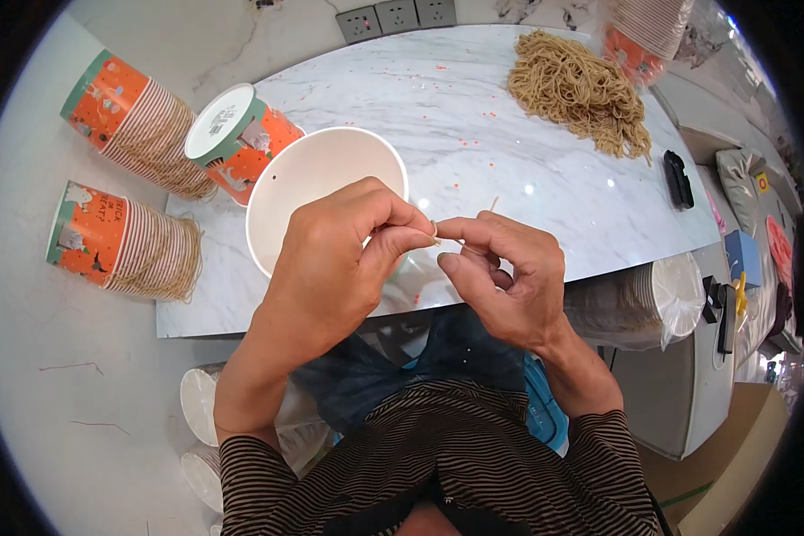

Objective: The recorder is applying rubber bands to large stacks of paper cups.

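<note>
My left hand [335,259] pinches a piece of tan cord [435,234] between thumb and forefinger, over the table's near edge. Close beside it, my right hand [514,272] has its forefinger against the same cord, and the thumb is bent just below. A loose cord end [494,204] sticks up behind the right fingers, which curl around the rest. Behind my left hand, a white paper bucket [330,156] lies tipped with its mouth toward me. One small dark hole shows in its inner wall, and my left hand hides its lower part.
A heap of tan cords [581,94] lies at the far right of the marble table [438,116]. An orange and green bucket [241,143] stands at the left, near stacked buckets with cords [125,241]. A black object [677,179] rests by the right edge. Bagged buckets [639,299] sit below.
</note>
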Motion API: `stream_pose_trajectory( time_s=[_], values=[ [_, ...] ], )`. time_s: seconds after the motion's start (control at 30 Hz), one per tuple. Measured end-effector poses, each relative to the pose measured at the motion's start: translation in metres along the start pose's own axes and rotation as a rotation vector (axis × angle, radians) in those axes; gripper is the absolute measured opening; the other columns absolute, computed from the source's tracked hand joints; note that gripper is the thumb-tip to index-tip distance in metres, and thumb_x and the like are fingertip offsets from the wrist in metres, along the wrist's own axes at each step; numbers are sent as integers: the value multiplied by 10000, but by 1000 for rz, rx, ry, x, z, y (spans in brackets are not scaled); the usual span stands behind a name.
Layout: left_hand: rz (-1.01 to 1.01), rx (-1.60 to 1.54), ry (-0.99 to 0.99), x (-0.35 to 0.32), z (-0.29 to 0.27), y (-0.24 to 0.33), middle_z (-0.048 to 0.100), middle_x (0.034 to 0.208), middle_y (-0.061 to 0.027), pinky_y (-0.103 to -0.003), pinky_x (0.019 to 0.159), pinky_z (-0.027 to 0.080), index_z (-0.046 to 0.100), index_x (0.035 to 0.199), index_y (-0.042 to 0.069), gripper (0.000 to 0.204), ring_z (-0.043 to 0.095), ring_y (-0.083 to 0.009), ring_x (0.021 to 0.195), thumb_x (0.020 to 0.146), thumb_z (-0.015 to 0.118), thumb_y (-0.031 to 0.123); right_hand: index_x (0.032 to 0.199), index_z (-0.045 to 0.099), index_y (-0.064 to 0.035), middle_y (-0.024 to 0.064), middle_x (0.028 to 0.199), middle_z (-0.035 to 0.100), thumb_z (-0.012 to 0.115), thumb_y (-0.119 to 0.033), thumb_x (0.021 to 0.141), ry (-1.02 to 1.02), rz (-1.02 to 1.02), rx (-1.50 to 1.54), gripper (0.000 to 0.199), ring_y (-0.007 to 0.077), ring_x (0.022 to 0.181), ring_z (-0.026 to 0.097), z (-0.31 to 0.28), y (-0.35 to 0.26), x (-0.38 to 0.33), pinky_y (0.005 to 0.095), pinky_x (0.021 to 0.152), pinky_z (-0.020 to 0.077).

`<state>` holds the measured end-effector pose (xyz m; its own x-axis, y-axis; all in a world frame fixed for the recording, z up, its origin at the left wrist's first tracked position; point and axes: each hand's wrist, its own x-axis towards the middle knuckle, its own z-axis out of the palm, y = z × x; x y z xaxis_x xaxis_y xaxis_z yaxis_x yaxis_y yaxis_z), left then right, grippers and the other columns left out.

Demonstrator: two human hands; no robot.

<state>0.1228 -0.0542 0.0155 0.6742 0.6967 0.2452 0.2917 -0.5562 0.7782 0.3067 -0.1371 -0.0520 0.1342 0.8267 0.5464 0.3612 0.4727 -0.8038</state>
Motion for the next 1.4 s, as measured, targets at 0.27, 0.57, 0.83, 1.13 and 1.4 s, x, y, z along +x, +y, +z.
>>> stream_pose_trajectory(
  time_s=[0.27,0.57,0.83,1.13,1.4],
  values=[
    [69,105,24,0,3,3,666,861,-57,-268,672,509,683,921,-36,69,623,-122,748,968,691,14,1169,766,-54,-3,611,464,807,15,793,59,-105,-165,385,104,525,450,2,0,0,288,485,350],
    [45,98,26,-1,3,6,690,862,-128,-378,684,521,701,926,-10,63,684,-302,773,951,709,48,942,732,-76,7,658,515,884,-46,760,150,-235,-244,239,122,523,468,3,5,-4,298,467,352],
    [61,132,18,-2,4,7,692,875,-129,-385,690,526,695,922,-9,70,691,-309,786,948,712,54,975,772,-101,7,647,513,907,-84,745,168,-200,-292,267,127,515,484,5,2,-4,306,456,351],
    [126,187,81,-3,8,7,661,817,-80,-297,640,485,684,892,-39,53,613,-166,707,911,729,-20,980,760,-112,20,654,541,874,-100,784,213,-311,-458,227,172,496,526,7,4,-6,324,441,378],
    [114,179,50,-3,7,5,662,807,-55,-281,649,485,701,934,-36,45,599,-132,727,922,733,-7,969,749,-125,25,663,541,853,-61,748,249,-351,-469,252,197,501,532,8,9,-8,332,447,395]
  ],
)
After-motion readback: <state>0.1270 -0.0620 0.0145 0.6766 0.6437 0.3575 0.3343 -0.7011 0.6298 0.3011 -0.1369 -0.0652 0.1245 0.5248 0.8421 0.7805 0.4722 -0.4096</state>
